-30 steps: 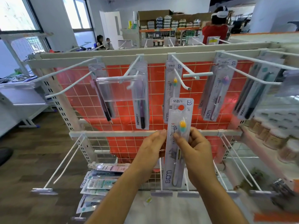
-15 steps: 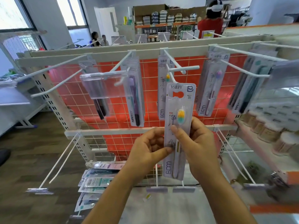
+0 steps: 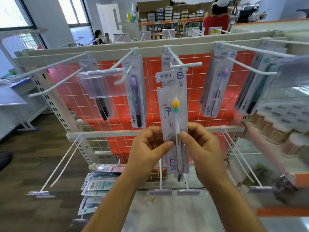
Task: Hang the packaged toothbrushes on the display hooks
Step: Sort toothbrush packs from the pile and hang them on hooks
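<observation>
Fingers (image 3: 150, 133) of the left hand (image 3: 147, 148) curl behind the pack (image 3: 173, 114) while its thumb presses on the front. The right hand (image 3: 202, 148) does the same from the other side, so both hands pinch the card low down, level with the brush handle. The pack stands upright in front of the rack (image 3: 107, 49), its printed header raised to the tip of the middle hook (image 3: 177, 58). Whether the hang hole has caught the wire cannot be told, as the header hides it.

More packs (image 3: 166, 60) of the same kind hang further back on that hook, and other sorts (image 3: 138, 97) fill the hooks to either side. A loose pile (image 3: 98, 184) lies at lower left, waiting its turn.

The pack looks very light: thin card under a clear blister, stiff enough to stay straight but likely to bend if squeezed. The plastic face is probably slick, so the card edges give the surer hold. Held this low, the top may wobble as it meets the wire. A pinch nearer the header, clear of the hole, would steer it better. The hole's thin card could tear if forced at an angle.
</observation>
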`<state>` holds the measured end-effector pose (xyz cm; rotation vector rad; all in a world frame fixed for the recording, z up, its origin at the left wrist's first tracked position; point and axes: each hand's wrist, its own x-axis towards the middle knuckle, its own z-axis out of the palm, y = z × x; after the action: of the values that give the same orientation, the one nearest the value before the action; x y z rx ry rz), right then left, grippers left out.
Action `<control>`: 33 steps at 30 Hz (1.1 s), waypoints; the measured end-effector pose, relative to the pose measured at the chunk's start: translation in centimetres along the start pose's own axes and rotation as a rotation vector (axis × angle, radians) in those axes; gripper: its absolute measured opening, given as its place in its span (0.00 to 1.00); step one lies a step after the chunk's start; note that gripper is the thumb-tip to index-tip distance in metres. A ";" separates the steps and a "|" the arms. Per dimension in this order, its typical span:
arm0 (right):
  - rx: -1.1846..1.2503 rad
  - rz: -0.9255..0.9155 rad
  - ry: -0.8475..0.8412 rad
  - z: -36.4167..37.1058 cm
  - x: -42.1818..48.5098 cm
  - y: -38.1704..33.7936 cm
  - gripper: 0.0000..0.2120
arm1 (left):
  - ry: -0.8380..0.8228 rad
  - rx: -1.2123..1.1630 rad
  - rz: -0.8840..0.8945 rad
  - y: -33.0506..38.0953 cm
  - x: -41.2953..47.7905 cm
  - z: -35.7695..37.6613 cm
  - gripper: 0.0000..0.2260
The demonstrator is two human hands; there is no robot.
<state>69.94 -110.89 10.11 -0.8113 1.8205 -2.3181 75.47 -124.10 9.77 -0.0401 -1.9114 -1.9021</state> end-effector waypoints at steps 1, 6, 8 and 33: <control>-0.008 0.004 -0.002 0.1 0.0 0.0 0.05 | 0.008 0.000 -0.005 -0.1 0.0 0.0 0.10; 0.004 0.015 0.012 0.2 0.1 0.0 0.10 | 0.033 0.001 -0.021 -0.5 0.1 -0.1 0.09; 0.037 0.017 0.035 0.3 0.2 0.0 0.10 | 0.027 0.003 -0.015 -0.4 0.1 0.0 0.09; 0.050 -0.011 0.129 0.0 0.6 0.7 0.10 | 0.038 -0.038 -0.076 -0.9 0.4 0.6 0.09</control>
<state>69.31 -111.34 9.67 -0.6814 1.8024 -2.4654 74.64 -123.73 9.05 0.0579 -1.8771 -1.9744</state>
